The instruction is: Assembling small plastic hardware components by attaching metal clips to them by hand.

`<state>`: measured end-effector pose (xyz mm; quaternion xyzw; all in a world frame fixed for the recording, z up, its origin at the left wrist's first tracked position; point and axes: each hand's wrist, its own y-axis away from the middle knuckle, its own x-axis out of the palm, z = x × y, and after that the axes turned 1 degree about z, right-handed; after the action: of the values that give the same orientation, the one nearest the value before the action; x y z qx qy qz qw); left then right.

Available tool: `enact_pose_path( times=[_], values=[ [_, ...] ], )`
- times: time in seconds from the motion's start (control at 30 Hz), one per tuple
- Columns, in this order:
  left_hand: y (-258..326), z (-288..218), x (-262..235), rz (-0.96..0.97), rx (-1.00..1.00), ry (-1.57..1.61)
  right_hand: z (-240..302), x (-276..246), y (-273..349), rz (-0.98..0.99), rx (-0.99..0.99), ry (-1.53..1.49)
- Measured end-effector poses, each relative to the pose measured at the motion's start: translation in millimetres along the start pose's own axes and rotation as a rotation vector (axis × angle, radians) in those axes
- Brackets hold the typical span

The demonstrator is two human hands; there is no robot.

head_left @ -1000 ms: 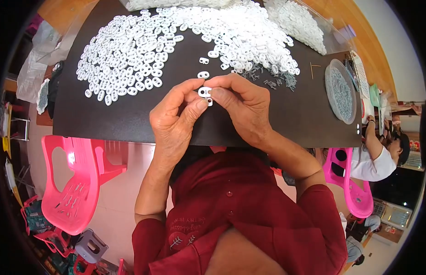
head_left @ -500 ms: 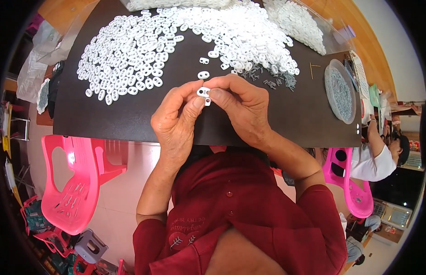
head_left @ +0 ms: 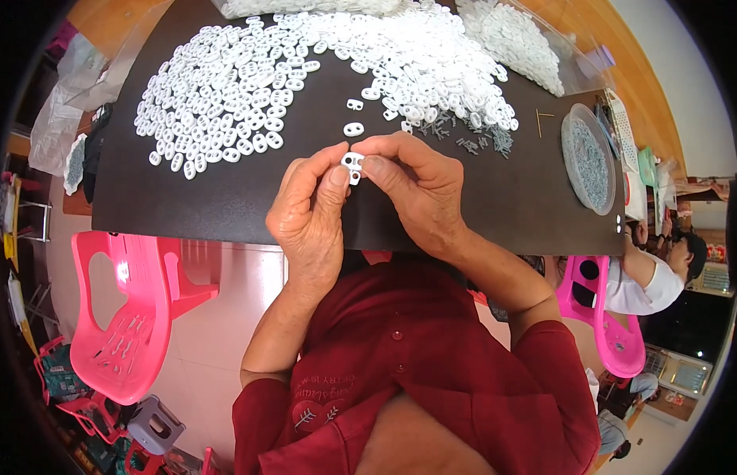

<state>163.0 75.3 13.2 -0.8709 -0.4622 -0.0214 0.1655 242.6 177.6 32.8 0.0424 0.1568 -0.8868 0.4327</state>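
Observation:
Between my fingertips, just above the table's near part, is a small white plastic cord lock (head_left: 351, 161) with two holes. A smaller white holed part (head_left: 355, 178) sits against its lower end. My left hand (head_left: 309, 210) pinches it from the left between thumb and forefinger. From the right, my right hand (head_left: 420, 186) grips the same piece, thumb on its face. Whether a spring is inside cannot be seen. Just beyond my fingers lie a white two-hole oval piece (head_left: 353, 129) and a smaller white part (head_left: 355, 104).
Many white oval pieces (head_left: 218, 95) spread over the dark table (head_left: 202, 206), with a heap of white parts (head_left: 432, 59) farther right. Small grey springs (head_left: 487, 138) lie beside it. A round clear tub (head_left: 570, 170) of springs stands right. Pink chairs (head_left: 119, 324) flank the table; another person (head_left: 645, 277) sits right.
My left hand has moved slightly right and turned a little. The smaller white part under the cord lock has shifted left, closer in line with it. Both hands keep their grip.

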Motion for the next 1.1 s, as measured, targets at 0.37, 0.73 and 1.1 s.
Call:
enact_pose_path(
  times=[0.37, 0.73, 1.1],
  values=[
    [1.9, 0.1, 4.0, -0.072, -0.035, -0.023, -3.3, 3.8, -0.3, -0.006, 0.003, 0.008],
    [0.6, 1.0, 0.2, -0.064, -0.136, 0.137, -3.7, 1.8, -3.9, 0.030, -0.307, 0.245],
    [-1.7, 3.2, -0.8, -0.028, -0.163, 0.280, -3.2, 1.9, -4.7, -0.007, -0.368, 0.237]
  ],
)
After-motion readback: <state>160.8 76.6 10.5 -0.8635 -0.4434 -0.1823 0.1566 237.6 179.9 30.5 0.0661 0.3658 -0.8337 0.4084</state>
